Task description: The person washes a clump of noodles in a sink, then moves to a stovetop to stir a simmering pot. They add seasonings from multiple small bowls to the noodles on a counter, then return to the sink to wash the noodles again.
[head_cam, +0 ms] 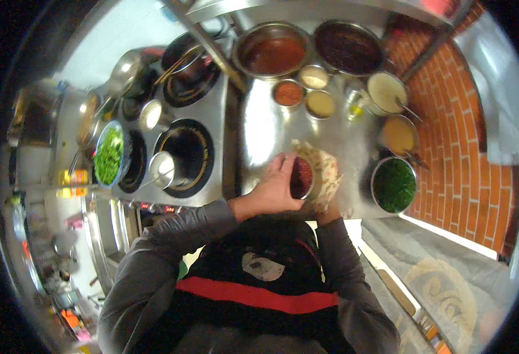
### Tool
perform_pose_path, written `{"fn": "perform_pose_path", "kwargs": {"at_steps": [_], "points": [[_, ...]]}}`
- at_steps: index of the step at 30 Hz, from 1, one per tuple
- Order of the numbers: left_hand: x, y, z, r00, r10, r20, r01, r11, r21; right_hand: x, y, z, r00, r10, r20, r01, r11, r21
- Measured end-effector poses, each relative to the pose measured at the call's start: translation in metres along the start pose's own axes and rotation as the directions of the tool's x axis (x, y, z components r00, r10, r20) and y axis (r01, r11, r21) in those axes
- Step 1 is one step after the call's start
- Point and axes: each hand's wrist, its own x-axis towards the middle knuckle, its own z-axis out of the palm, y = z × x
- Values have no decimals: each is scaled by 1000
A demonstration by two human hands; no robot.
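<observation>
My left hand (273, 188) grips the left side of a small round metal container (302, 178) filled with something dark red. A pale patterned cloth (326, 175) lies against the container's right side. My right hand (329, 212) is mostly hidden behind this cloth and holds it there; its wrist shows below. Both hands are over the near part of a shiny steel counter (264, 119). Beyond them stand a small tub of red powder (288, 94) and two tubs with pale contents, a nearer tub (319, 104) and a farther tub (314, 77).
At the back are a pot of red sauce (275, 55) and a dark-filled pot (348, 48). Chopped greens fill a round container (394, 185) at right, near a brick wall (467, 146). Left is a cooktop (184, 155) with ladles, pans and a bowl of greens (110, 152).
</observation>
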Motion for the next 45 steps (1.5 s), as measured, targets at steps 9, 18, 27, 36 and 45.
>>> {"fn": "perform_pose_path", "kwargs": {"at_steps": [9,18,27,36,45], "points": [[-24,-46,-60,975,-86,-205,140,954,266,11,55,57,976,216,36,-216,976,-10],[-58,-148,-132,894,-219,-392,362,867,341,-4,53,75,895,410,176,-405,912,-62],[-56,-122,-160,956,-71,-283,239,746,621,-2,32,44,949,240,206,-264,960,97],[189,-105,-58,961,41,-273,0,989,148,-35,15,-46,980,-105,-168,70,976,-206],[259,-121,-15,926,-107,-361,220,932,289,-62,-4,-35,962,-84,-259,74,996,-47]]}}
